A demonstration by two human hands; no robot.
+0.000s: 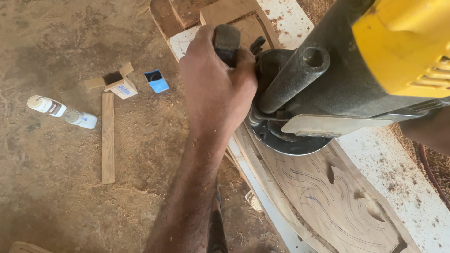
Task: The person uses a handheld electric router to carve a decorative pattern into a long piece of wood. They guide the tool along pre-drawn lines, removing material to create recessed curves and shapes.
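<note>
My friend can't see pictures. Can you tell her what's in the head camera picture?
A person's left hand grips the black side handle of a big yellow and black power tool, which sits on a carved brown wooden panel marked with curvy pencil lines. On the sawdust-covered floor beside it lie two small white bottles, a thin wooden strip and a little open cardboard box.

Power tool (356, 70): yellow housing, dark grey body, black side handle (228, 42). Wooden panel (328, 197): brown, pencilled curving leaf pattern. Bench top (398, 164): white, flecked with sawdust. Two bottles (61, 111), left of frame: white. Small packet (156, 81): blue. Floor (56, 187): tan sawdust.
</note>
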